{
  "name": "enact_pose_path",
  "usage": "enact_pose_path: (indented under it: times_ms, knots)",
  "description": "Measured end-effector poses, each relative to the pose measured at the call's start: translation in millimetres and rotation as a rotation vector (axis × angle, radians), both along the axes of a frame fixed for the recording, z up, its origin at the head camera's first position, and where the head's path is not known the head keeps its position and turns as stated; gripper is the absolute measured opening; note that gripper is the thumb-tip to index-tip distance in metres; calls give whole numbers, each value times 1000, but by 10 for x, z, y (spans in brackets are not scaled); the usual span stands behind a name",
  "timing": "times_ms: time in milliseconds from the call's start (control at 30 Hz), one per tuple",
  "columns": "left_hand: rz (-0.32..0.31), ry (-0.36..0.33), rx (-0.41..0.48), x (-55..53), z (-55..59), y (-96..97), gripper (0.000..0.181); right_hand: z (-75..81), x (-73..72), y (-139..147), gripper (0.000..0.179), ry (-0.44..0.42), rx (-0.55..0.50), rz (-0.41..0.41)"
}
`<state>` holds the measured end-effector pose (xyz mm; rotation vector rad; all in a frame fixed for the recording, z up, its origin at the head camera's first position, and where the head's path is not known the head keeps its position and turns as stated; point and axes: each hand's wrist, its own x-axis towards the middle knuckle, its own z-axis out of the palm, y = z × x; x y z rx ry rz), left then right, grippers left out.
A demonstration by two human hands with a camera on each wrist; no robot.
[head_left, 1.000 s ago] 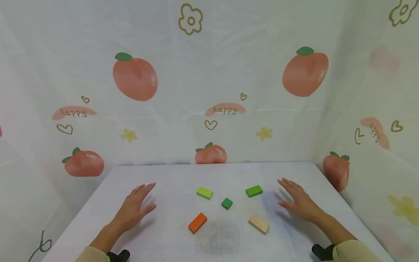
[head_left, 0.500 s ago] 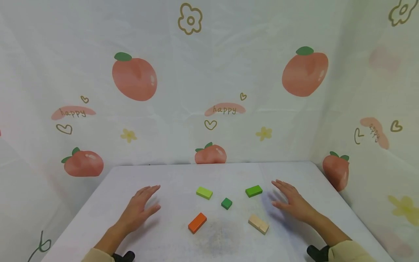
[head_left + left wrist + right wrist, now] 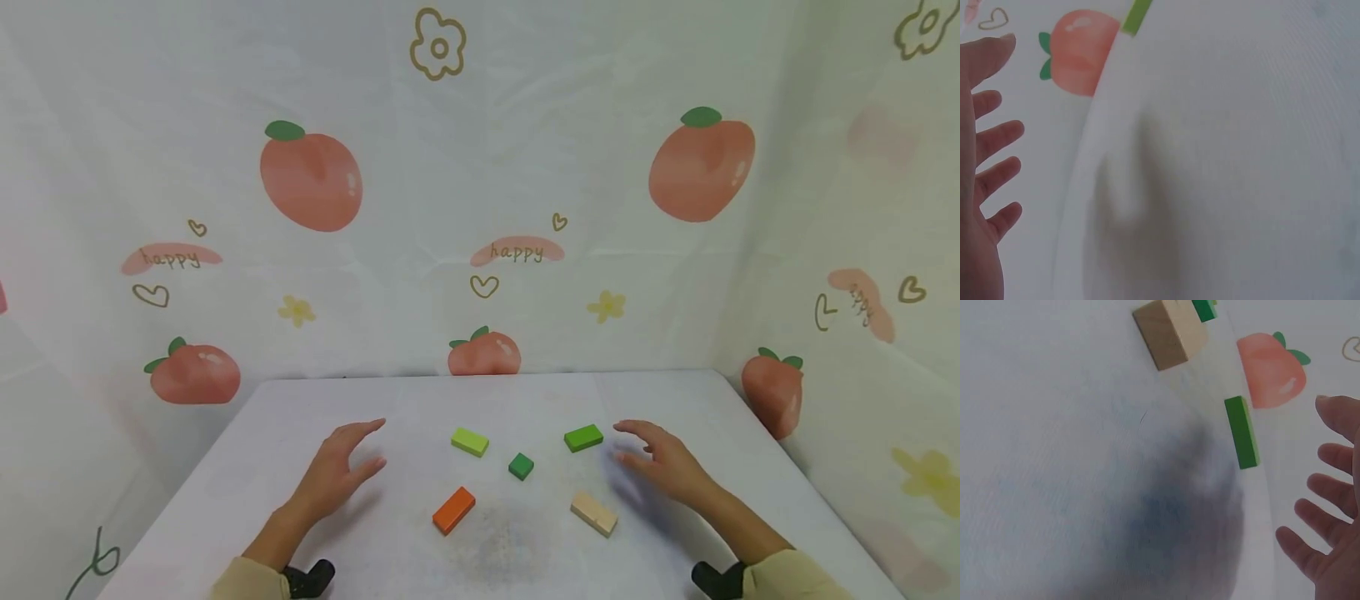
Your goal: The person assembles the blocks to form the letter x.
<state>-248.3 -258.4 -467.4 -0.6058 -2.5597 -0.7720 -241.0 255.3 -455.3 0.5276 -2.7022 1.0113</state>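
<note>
A person's two hands hang above a white table (image 3: 420,400), each casting a shadow on it. Five small blocks lie on the table. Taking the dark green cube (image 3: 521,467) as the middle of a clock, with twelve at the far edge, the lime block (image 3: 469,442) sits at ten, the green block (image 3: 583,438) at two, the wooden block (image 3: 594,514) at four and the orange block (image 3: 453,511) at eight.

The left hand (image 3: 334,472) is at nine o'clock, apart from the lime and orange blocks; its fingers are spread, with the thumb held away from them. The right hand (image 3: 665,461) is at three o'clock, its fingertips near the green block; its fingers are also spread, slightly bent, the thumb separate. Both arms wear beige sleeves (image 3: 797,577). Beyond the table, towards twelve, hangs a white cloth (image 3: 495,133) printed with peaches (image 3: 311,183).
</note>
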Motion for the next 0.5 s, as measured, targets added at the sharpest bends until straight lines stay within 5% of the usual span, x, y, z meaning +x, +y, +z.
enact_pose_path:
  times_ms: [500]
  knots:
    - [-10,-78,58,-66,45,395,35,34,3,-187,23,-27,-95,-9]
